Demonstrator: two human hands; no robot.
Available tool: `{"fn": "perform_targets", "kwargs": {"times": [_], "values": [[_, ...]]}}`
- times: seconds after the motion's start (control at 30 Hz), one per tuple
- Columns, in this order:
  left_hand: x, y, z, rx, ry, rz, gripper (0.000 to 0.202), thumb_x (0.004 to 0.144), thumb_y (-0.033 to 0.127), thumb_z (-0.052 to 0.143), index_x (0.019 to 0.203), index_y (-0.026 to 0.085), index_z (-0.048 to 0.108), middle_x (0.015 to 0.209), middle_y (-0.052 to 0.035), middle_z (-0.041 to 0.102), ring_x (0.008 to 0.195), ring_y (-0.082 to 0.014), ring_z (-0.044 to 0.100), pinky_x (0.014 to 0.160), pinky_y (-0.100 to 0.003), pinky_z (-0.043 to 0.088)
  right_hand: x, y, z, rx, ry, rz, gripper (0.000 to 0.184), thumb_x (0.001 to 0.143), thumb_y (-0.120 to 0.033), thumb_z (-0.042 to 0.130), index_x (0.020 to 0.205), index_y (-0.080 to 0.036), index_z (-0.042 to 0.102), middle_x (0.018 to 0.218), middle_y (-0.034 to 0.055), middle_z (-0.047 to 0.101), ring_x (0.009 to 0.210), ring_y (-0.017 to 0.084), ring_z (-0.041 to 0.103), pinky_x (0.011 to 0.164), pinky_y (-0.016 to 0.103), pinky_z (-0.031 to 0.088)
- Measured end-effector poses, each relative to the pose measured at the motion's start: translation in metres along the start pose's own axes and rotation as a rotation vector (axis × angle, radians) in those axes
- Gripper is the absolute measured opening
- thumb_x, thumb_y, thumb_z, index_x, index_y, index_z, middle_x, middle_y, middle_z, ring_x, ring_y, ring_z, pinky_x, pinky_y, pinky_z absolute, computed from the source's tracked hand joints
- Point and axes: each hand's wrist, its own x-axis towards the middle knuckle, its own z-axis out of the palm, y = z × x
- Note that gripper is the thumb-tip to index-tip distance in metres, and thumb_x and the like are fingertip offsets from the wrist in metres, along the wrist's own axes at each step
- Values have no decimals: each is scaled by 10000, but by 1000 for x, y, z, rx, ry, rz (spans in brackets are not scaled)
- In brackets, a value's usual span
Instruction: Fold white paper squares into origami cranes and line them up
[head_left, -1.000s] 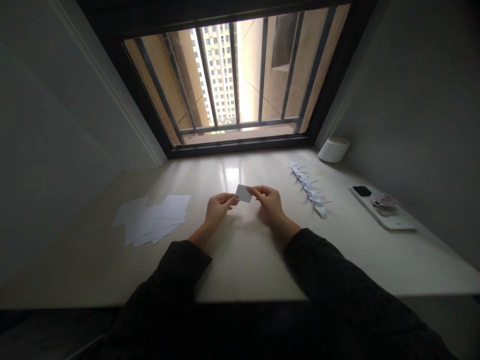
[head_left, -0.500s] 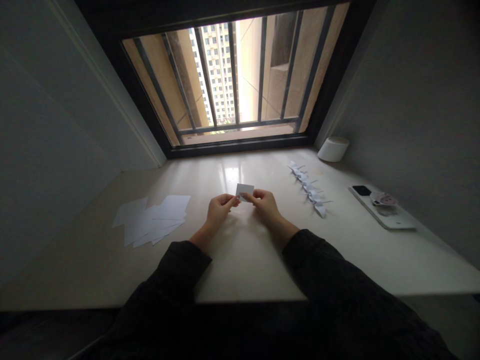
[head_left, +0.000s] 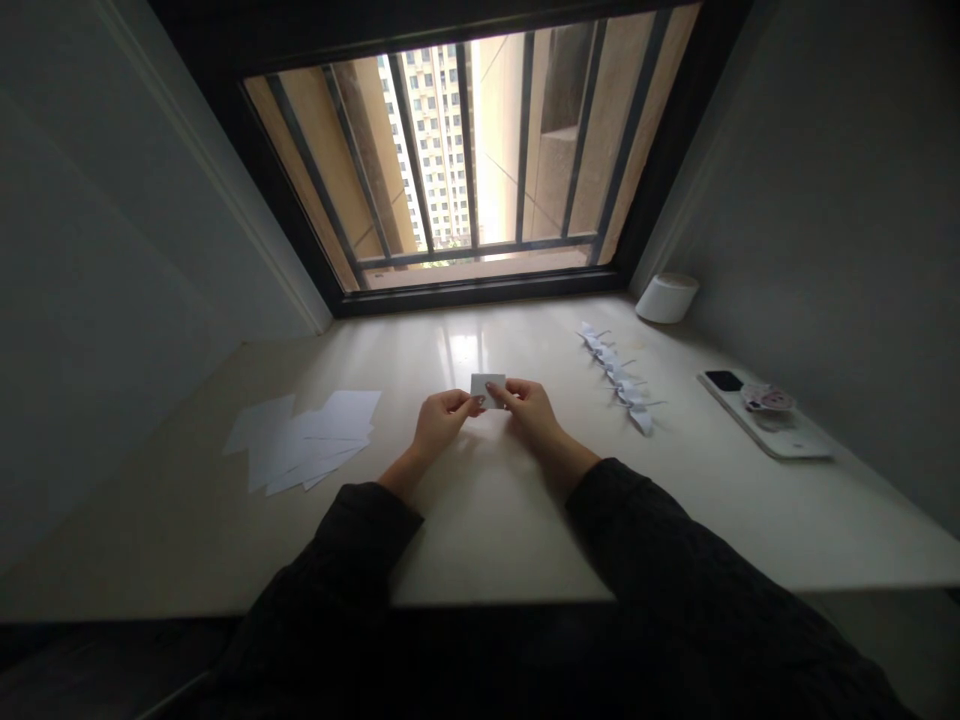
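A small square of folded white paper (head_left: 487,382) is held up over the middle of the pale counter. My left hand (head_left: 442,418) pinches its lower left corner between thumb and fingertips. From the other side, my right hand (head_left: 534,412) grips the paper, with the thumb lying across its front face. The fingers behind the paper are hidden. To the left lie several loose white sheets (head_left: 311,440), overlapping each other. On the right, several folded white paper pieces (head_left: 615,376) with thin pointed ends stand in a slanting row.
A phone (head_left: 765,415) with a round grip on its back lies at the right. Behind it, a white cylindrical object (head_left: 666,298) leans near the wall. A barred window (head_left: 480,290) closes off the counter's (head_left: 495,540) far side.
The paper square has dropped slightly and tilted, and the right thumb has shifted up a little on its face. The sheets, folded pieces and phone have not moved.
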Motion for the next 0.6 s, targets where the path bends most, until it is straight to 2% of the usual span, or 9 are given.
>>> {"fn": "perform_targets", "kwargs": {"times": [0.1,0.27,0.6], "values": [[-1,4,1,-32,47,-42,352,720,500,638,696,152,682,704,-77,707,670,-188,647,601,-268,442,0,-3,-1,6,10,-14,437,681,-592,622,647,-161,681,589,23,618,579,149,531,559,272,386],[-1,3,1,-59,136,-50,373,704,533,638,686,160,649,721,-75,707,710,-190,646,601,-263,439,-1,0,-2,-21,-55,-14,424,627,-582,677,682,-162,696,647,35,654,601,151,553,575,271,390],[-1,1,0,-91,80,-5,385,726,539,607,649,162,611,659,-40,662,648,-147,591,588,-245,426,-5,-4,3,-15,-79,-1,443,616,-595,676,714,-163,691,676,31,668,570,135,536,527,254,378]]}}
